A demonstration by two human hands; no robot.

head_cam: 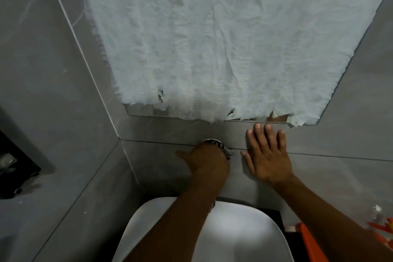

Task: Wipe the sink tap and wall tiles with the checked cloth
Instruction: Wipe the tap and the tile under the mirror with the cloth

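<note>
Both hands are raised to the grey tiled wall (319,140) behind the white oval ceramic basin (240,232). The right hand (268,153) is laid flat and released, fingers spread, palm against the tile just below the mirror edge, with nothing held. The left hand (207,160) is curled over the round chrome wall-mounted tap fitting (217,143), of which only the shiny rim is seen above the knuckles; whether it is truly gripped cannot be told, since the fingers are hidden.

No checked cloth is to be seen, neither in a hand nor on the basin. It cannot be told where it lies. Above, the mirror (278,118) is covered by a crinkled white paper sheet (212,38), torn along its lower edge.

The tap is judged hard, fixed and smooth, likely slippery when wet, so it would best be wrapped round by the cloth and rubbed about its body. The tiles are stiff and flat, and broad passes under a flat palm would suit them. The cloth, once found, is expected to be light and soft, and it is best bunched in the palm. Care would be wanted near the fragile paper edge.
</note>
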